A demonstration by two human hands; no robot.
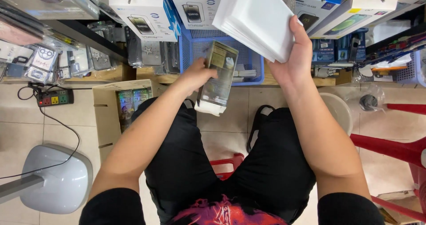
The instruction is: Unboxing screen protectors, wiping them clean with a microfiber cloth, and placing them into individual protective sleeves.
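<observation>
1. The stack of white boxes (pixel 257 19) could fan out and slide down toward the blue basket (pixel 255 65) right behind it; the right hand (pixel 290 61) grips only its near corner, so I judge the far end poorly supported
2. The clear packet (pixel 217 76), just in front of the basket, may slip; it is tilted and pinched along one edge
3. Right fingers: clenched on the stack, thumb on top
4. Left hand (pixel 195 74): fingers closed around the packet's left side, holding it above the lap
</observation>
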